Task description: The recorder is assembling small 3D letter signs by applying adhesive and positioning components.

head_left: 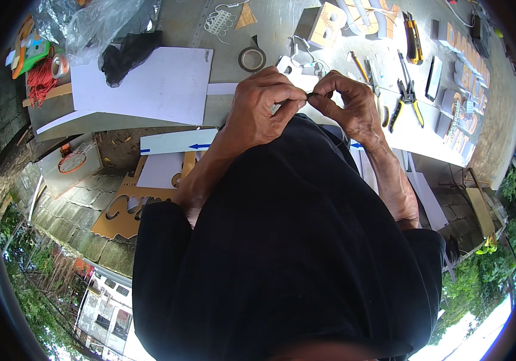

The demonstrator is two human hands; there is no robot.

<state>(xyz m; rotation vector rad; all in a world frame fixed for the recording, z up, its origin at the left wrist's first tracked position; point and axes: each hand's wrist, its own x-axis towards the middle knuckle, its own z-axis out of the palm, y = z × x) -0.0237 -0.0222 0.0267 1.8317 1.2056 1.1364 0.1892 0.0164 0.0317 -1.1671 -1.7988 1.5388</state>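
My left hand (265,107) and my right hand (349,103) meet in front of my chest, thumbs and forefingers pinched together. Between the fingertips is a small dark piece (311,95), too small to name and mostly covered. Just beyond the hands lies a white cut-out shape (297,72) with thin wires (302,47) trailing from it. A roll of black tape (252,59), its end lifted, rests beyond my left hand. To the right of my right hand are yellow-and-black pliers (406,99) and a yellow-handled pencil-like tool (359,65).
White sheet (144,90), clear plastic (104,30) and black plastic (127,59) occupy the table's left. Red cord (41,81) lies farther left. A yellow cutter (414,39), a phone-like slab (433,78) and raised block letters (328,25) are at the right. A brown cut-out board (116,219) sits below the table edge.
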